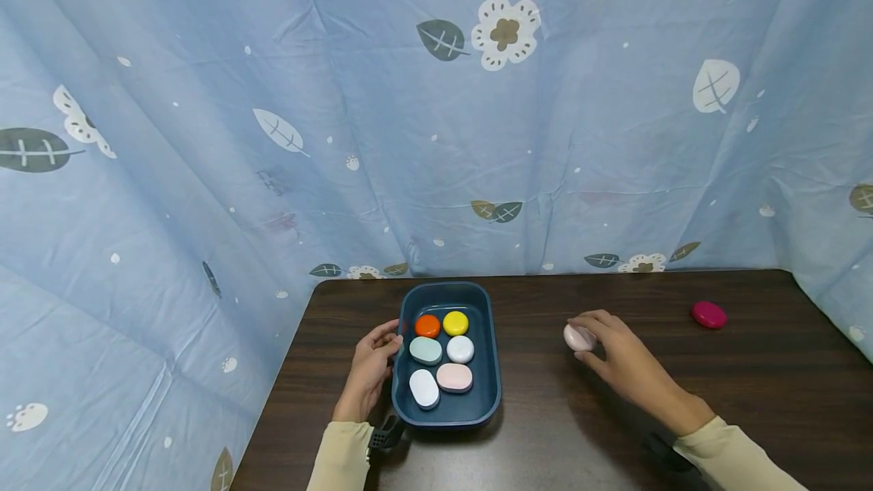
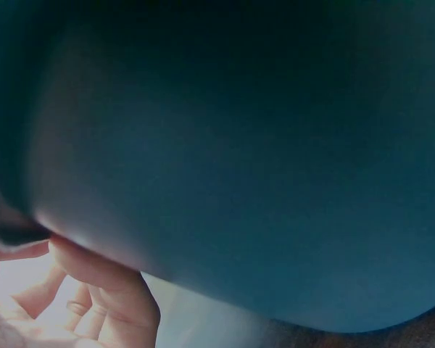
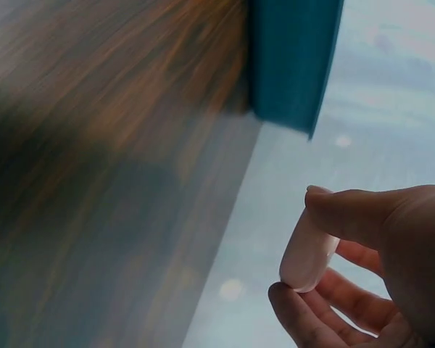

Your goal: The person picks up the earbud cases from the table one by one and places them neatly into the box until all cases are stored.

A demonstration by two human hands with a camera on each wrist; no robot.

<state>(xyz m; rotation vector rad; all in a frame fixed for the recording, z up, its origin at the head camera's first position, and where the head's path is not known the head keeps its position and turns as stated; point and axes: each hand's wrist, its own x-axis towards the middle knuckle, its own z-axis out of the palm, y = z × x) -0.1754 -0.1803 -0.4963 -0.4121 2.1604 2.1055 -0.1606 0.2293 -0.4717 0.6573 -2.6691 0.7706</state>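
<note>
At the left of the table, a dark blue tray [image 1: 483,400] holds several smooth, soap-like pieces. Among them are an orange round one [image 1: 427,326], a yellow round one [image 1: 455,323], a pale green oval [image 1: 426,351], a white round one [image 1: 460,349], a white oval [image 1: 424,389] and a pink oval [image 1: 455,378]. My left hand [image 1: 371,366] grips the tray's left side, thumb at the rim. To the right of the tray, my right hand [image 1: 624,358] pinches a pale pink rounded soap [image 3: 308,254] between thumb and fingers, apart from the tray.
A magenta round piece [image 1: 709,314] lies on the dark wooden table [image 1: 532,445] toward the back right. Behind the table's back edge and along its left hangs a light blue patterned curtain [image 1: 409,135].
</note>
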